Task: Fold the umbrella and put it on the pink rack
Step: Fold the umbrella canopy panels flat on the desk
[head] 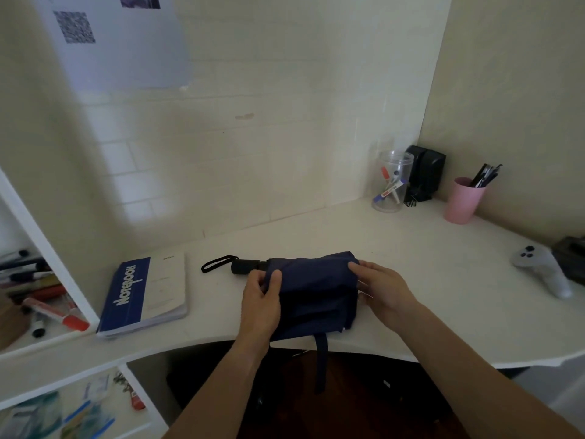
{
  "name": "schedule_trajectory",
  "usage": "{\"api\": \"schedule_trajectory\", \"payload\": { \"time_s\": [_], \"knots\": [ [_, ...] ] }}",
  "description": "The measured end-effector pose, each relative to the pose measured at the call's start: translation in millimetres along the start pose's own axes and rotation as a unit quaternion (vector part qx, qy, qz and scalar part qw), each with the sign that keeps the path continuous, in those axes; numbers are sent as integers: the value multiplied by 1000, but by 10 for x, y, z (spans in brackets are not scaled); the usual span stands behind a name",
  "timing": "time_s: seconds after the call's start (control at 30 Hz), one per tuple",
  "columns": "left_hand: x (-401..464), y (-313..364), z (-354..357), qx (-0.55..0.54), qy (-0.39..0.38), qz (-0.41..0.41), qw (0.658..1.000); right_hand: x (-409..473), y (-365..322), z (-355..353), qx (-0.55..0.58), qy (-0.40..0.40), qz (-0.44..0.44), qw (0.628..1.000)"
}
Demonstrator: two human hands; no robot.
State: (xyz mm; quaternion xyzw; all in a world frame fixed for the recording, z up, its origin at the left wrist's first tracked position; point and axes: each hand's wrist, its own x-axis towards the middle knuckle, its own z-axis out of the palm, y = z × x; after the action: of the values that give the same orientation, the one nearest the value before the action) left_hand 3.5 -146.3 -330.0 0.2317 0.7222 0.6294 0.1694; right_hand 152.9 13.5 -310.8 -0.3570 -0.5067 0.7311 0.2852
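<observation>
**Umbrella collapsed, both hands on canopy**

At the front edge of the white desk [316, 229], the navy umbrella [316, 289] is lying collapsed, its loose fabric bunched flat. Its black handle [245, 266] is pointing away to the umbrella's left, with the wrist loop [218, 263] lying on the desk beyond it. The closing strap [321, 359] is dangling off the desk edge below the umbrella.

The left hand [261, 307] is pinching a fold of canopy at the handle end of the umbrella, thumb on top of the cloth. The right hand [383, 288] is gripping the opposite end, fingers curled over the fabric's upper corner.

Left of the umbrella, a blue-and-white notebook [145, 294] is resting on the desk. Behind the umbrella and to its right, a clear jar [392, 182] of markers is standing by the wall, with a pink cup [463, 201] of pens further right. Well right of the umbrella, a white controller [543, 269] is lying on the desk. No pink rack is showing in this view.
</observation>
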Motion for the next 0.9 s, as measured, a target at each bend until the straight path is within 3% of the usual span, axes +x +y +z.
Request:
{"api": "schedule_trajectory", "payload": {
  "time_s": [0.23,0.33,0.47,0.63,0.73,0.9],
  "knots": [
    [74,-16,-77,-125,-2,-133,983,-150,49,-35,-136,-123,-18,983],
    [80,-3,-140,-174,0,-184,967,-140,90,-69,-167,-134,-29,976],
    [21,-15,-200,-162,-8,-163,973,-143,52,-140,-151,-159,-8,976],
    [-31,3,-239,-159,-44,-148,975,-103,-37,-78,-108,-98,40,989],
    [-38,25,-262,-103,-93,-127,982,-164,-99,-40,-110,-73,35,991],
    [-64,62,-290,-70,-117,-93,986,-251,-133,19,-186,-21,-144,972]
  ]
}}
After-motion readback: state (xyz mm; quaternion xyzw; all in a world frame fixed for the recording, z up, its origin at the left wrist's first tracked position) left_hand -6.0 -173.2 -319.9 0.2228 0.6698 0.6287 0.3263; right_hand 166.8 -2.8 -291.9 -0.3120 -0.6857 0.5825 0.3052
